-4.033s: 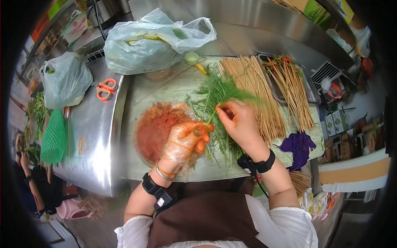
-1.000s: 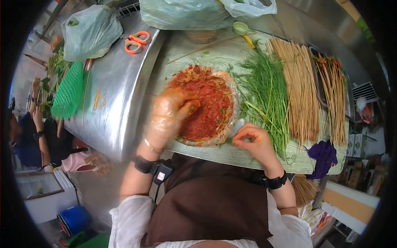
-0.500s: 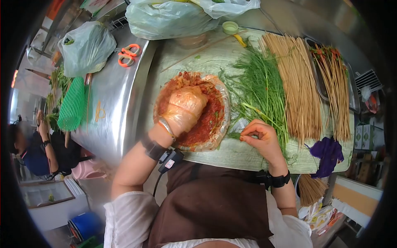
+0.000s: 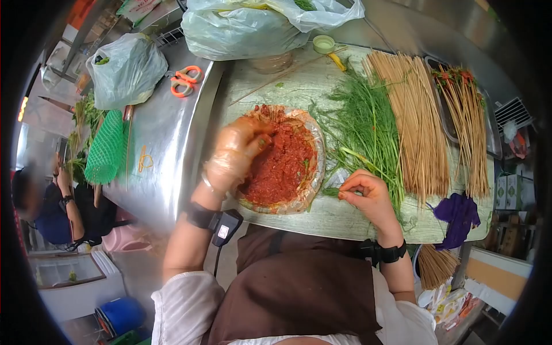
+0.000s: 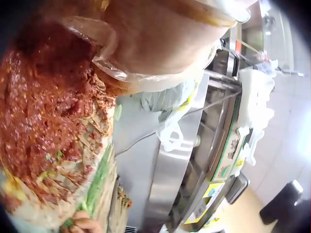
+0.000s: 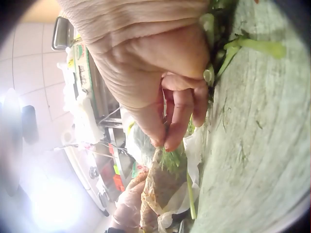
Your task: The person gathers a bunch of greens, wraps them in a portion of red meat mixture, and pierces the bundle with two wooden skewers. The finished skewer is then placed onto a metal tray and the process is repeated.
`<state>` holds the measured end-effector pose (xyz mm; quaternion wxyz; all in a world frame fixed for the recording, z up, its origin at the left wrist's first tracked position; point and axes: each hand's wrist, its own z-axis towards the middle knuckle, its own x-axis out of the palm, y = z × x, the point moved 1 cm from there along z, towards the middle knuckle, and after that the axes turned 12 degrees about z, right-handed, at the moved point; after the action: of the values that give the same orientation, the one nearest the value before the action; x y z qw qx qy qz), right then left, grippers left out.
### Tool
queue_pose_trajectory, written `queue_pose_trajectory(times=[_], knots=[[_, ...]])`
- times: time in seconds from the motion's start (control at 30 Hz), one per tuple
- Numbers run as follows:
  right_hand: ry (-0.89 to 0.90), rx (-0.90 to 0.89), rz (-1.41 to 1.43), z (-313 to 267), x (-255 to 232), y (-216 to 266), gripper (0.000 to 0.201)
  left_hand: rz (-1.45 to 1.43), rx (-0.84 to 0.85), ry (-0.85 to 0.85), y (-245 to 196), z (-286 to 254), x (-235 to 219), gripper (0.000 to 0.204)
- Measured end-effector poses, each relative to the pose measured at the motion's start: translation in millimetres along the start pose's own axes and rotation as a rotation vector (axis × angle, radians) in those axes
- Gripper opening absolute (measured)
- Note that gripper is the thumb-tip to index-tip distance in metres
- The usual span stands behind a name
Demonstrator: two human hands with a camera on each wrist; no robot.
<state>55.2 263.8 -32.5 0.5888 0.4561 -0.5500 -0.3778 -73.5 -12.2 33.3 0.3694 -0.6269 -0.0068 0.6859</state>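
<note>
My left hand [image 4: 230, 152], in a clear plastic glove, is over the left side of a plastic-lined bowl [image 4: 319, 167] of red minced meat [image 4: 282, 167]. Its fingers bend down at the mince, and motion blur and the hand itself hide what lies between them. Just right of the bowl, my right hand [image 4: 368, 195] is bare and pinches a small feathery dill sprig [image 6: 172, 160] between thumb and fingertips. More dill [image 4: 371, 115] is heaped on the board beyond this hand, with a pale stalk lying across its near side.
Wooden skewers [image 4: 411, 126] lie right of the dill, beside a tray of topped skewers [image 4: 463, 126]. A purple cloth [image 4: 456, 218] lies at the board's right corner. Plastic bags [image 4: 244, 31] stand behind, and orange scissors [image 4: 186, 81] lie on the steel counter. Another person is at far left.
Earlier, both hands held a dill stalk in front of the herb heap. Since then, the left hand dipped into the middle of the mince and drew back left; the right stays beside the bowl.
</note>
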Motion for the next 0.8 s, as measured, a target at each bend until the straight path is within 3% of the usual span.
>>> queue_pose_trajectory(times=[0.07, 0.17, 0.23, 0.37, 0.43, 0.5, 0.6, 0.7, 0.73, 0.8], knots=[[0.008, -0.009, -0.009, 1, -1, -3, 0.01, 0.118, 0.088, 0.046, -6, 3, 5, 0.021], [0.01, 0.01, -0.019, 1, 0, 0, 0.01, 0.537, -0.063, 0.249, -23, 8, 13, 0.023], [0.005, 0.008, -0.013, 0, -1, -5, 0.009, 0.624, -0.081, 0.244, -32, 10, 23, 0.02], [-0.002, 0.004, -0.036, 1, -1, -6, 0.009, 0.537, 0.004, 0.212, -26, 8, 27, 0.01], [-0.002, 0.0, -0.025, 0, -1, -5, 0.009, 0.342, 0.133, 0.02, -18, 2, 28, 0.01], [-0.005, 0.006, -0.026, -1, 1, -4, 0.009, 0.313, 0.068, 0.211, -17, 6, 23, 0.014], [-0.015, 0.018, -0.04, -1, 2, -2, 0.009, -0.018, 0.088, 0.09, -12, 2, 24, 0.011], [-0.012, 0.016, -0.057, -1, 3, 0, 0.009, -0.568, -0.106, 0.038, -17, -4, 19, 0.011], [-0.012, 0.015, -0.062, -2, 2, -1, 0.009, -0.816, -0.411, 0.274, -17, -9, 11, 0.016], [-0.007, 0.012, -0.073, -1, 2, -2, 0.009, -1.159, -0.434, 0.179, -15, -21, 10, 0.017]])
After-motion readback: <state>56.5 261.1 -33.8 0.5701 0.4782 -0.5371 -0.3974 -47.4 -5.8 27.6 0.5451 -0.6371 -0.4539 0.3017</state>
